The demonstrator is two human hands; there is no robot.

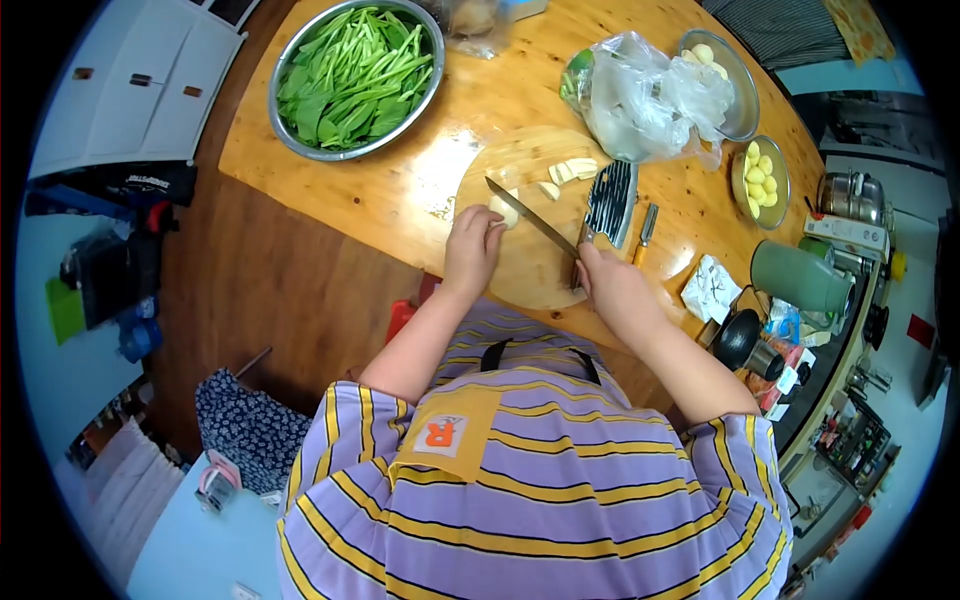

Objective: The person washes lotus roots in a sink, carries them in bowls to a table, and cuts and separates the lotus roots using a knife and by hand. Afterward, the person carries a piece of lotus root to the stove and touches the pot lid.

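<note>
My left hand [474, 248] has its fingers closed on a pale peeled vegetable [506, 208], possibly a potato, on the round wooden cutting board [525, 270]. In my right hand [612, 280] is the handle of a knife [532, 220], its narrow blade slanting across the board with the tip beside the vegetable. Beyond the blade lie several pale cut pieces [572, 170]. A broad dark cleaver [611, 205] with light streaks rests on the board's right side. To its right is a small tool [646, 235] with an orange handle, like a peeler.
A metal bowl of green leaves [355, 80] stands at the table's far left. Toward the right are a clear plastic bag [645, 100], a bowl of pale round pieces [745, 95], a bowl of yellowish ones [760, 185], crumpled white paper [711, 289] and a green pitcher [800, 275].
</note>
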